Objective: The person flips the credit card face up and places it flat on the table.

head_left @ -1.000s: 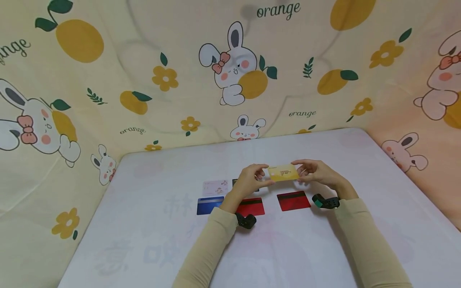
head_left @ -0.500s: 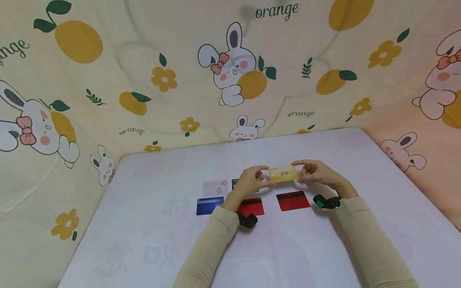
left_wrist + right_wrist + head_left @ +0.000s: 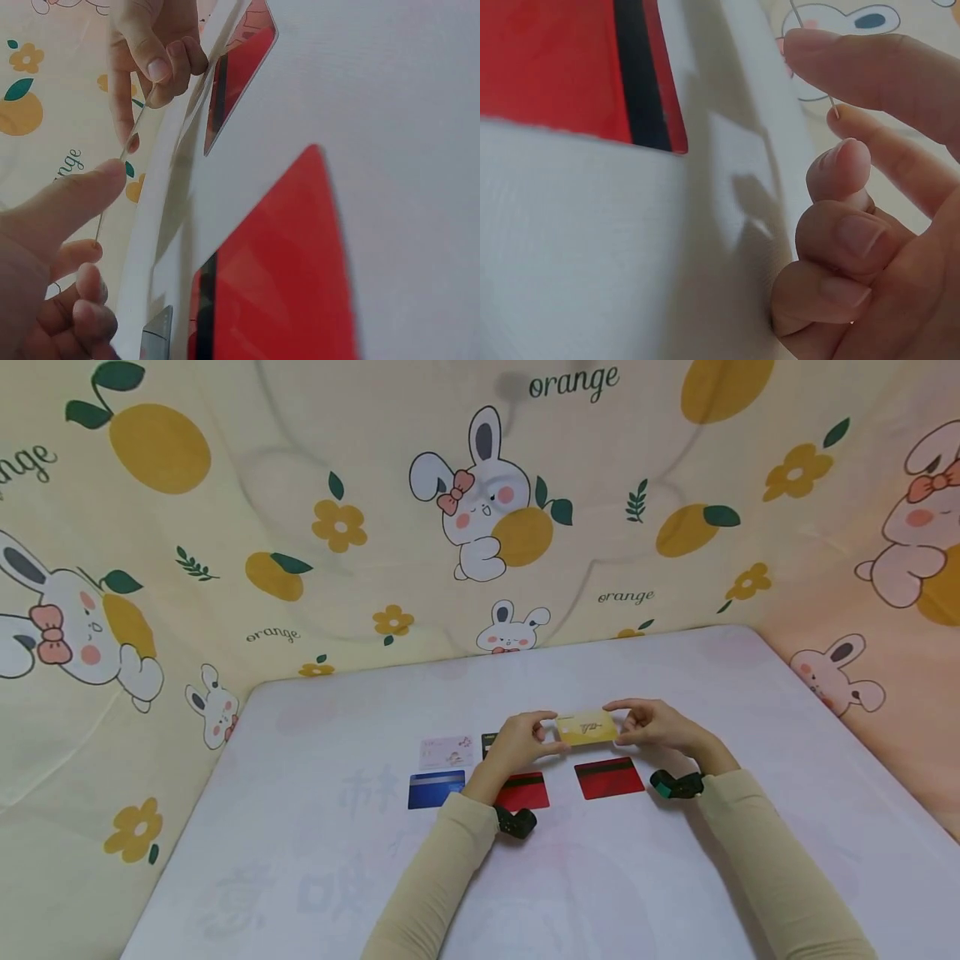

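A yellow bank card (image 3: 587, 727) is held up above the table between both hands. My left hand (image 3: 519, 745) pinches its left end between thumb and index finger. At the opposite end, the right hand (image 3: 660, 727) grips it the same way, with the other fingers curled in, as the right wrist view shows. Seen edge-on in the left wrist view, the yellow card (image 3: 138, 127) is only a thin line. Below it lie a red card (image 3: 609, 777) with a black stripe and a second red card (image 3: 525, 791), partly covered by my left wrist.
Left of the hands lie a blue card (image 3: 437, 789) and a pale pink card (image 3: 446, 751). A black card (image 3: 488, 743) is mostly hidden behind my left hand. The white table (image 3: 300, 827) meets a printed cloth backdrop (image 3: 420, 568) at its far edge.
Both hands and the yellow card have come down slightly in the head view. The grip on the card stays the same, and the cards on the table have not moved.
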Available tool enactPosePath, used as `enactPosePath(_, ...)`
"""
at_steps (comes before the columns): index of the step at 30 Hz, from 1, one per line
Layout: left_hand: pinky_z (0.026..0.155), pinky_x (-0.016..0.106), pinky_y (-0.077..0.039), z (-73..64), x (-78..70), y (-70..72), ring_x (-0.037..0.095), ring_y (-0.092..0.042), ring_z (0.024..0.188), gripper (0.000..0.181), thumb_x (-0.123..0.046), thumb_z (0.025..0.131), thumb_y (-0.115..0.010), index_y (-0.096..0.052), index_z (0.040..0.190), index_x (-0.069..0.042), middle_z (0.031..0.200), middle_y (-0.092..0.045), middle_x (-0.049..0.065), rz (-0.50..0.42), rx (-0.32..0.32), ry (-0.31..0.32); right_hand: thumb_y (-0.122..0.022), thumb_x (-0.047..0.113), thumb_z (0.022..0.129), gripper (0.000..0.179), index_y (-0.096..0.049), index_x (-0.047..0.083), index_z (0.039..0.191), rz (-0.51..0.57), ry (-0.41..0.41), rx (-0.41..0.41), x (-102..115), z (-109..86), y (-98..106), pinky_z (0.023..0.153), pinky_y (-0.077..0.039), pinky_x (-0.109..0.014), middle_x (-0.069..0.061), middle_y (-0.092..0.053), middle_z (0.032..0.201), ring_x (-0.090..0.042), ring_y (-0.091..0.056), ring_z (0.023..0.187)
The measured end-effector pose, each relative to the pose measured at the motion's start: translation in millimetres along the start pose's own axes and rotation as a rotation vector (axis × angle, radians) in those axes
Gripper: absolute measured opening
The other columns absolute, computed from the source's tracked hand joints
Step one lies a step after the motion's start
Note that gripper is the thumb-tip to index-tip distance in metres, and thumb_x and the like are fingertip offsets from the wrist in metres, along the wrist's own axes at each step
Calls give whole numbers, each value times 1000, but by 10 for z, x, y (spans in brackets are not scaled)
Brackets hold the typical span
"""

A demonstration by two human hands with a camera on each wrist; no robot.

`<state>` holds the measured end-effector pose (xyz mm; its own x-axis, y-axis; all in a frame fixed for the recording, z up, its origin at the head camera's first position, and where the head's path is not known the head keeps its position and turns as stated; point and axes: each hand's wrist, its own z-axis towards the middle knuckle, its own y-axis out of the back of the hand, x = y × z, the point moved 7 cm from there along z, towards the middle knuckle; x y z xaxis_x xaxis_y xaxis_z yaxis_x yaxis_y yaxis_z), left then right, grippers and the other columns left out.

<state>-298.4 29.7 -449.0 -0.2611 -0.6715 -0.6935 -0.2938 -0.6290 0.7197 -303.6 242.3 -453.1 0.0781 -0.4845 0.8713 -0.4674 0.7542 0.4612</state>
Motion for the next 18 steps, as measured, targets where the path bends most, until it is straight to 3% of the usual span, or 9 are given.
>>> enactPosePath(7, 55, 17, -29, -5, 54, -39, 7, -39, 64, 59, -44, 81, -75, -58, 133, -22, 68, -42, -4, 69, 18, 41, -74, 14, 83, 63, -46, -3, 138, -42, -23, 10, -15, 21, -24, 62, -39, -19, -2, -51, 75, -6, -45, 67)
enactPosePath(18, 54, 18, -28, -15, 72, -52, 8, -39, 64, 56, -43, 82, -74, -59, 132, -23, 67, -40, -4, 124, 39, 51, -75, 17, 82, 60, -51, -1, 134, -94, -54, 2, -50, 59, -57, 63, -36, -21, 2, -49, 70, -6, -44, 65)
